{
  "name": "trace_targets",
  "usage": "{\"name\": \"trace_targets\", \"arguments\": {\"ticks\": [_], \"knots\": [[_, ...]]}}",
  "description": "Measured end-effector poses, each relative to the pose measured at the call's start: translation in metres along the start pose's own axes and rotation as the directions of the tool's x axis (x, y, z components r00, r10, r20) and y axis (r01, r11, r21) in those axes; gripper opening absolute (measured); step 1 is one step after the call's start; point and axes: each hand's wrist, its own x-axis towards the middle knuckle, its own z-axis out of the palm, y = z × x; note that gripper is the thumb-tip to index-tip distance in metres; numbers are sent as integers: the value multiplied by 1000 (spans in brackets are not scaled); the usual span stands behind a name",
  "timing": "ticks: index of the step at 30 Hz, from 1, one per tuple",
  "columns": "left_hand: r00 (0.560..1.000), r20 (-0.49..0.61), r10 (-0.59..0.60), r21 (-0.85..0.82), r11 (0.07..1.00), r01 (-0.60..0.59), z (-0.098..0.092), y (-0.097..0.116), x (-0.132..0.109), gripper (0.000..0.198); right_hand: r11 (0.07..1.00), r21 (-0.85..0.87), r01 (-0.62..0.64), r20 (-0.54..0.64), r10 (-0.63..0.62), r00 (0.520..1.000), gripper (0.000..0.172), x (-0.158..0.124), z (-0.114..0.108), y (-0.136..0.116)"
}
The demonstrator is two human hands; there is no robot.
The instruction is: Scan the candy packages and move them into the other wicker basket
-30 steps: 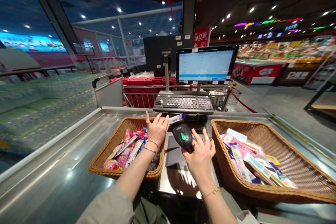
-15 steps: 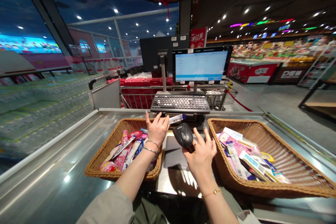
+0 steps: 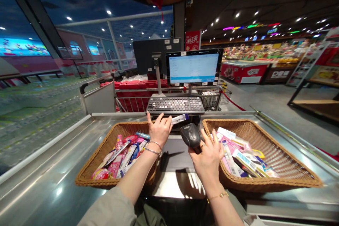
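My left hand (image 3: 159, 129) is closed on one end of a slim, pale package with a dark blue tip (image 3: 180, 118); its exact kind I cannot make out. It is held above the right rim of the left wicker basket (image 3: 87, 169), which contains several small packaged goods (image 3: 124, 155). My right hand (image 3: 208, 152) grips a black handheld barcode scanner (image 3: 190, 135), its head angled toward the package but apart from it. Beside that hand stands the right wicker basket (image 3: 299, 180), with several packets and cards (image 3: 243, 155) heaped in its left part.
Behind the hands are a keyboard (image 3: 174, 104) and a lit monitor (image 3: 194, 67), with a second screen's dark back (image 3: 150, 56) beside it. The baskets stand on a metal counter (image 3: 50, 176). Beyond are a metal railing and a shopping cart (image 3: 209, 95).
The view has turned slightly right, so the surroundings sit further left. My right hand and the scanner have shifted right, away from the slim package. My left hand still holds it.
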Motion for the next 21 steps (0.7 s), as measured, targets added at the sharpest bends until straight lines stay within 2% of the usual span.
{"name": "trace_targets", "arguments": {"ticks": [5, 21], "knots": [[1000, -8, 8, -35, 999, -8, 2, 13, 8, 29, 999, -29, -26, -15, 26, 1000, 26, 2, -6, 11], [999, -12, 44, -117, 992, -45, 7, 50, 30, 27, 988, -117, -102, -168, 82, 982, 26, 10, -26, 32]]}}
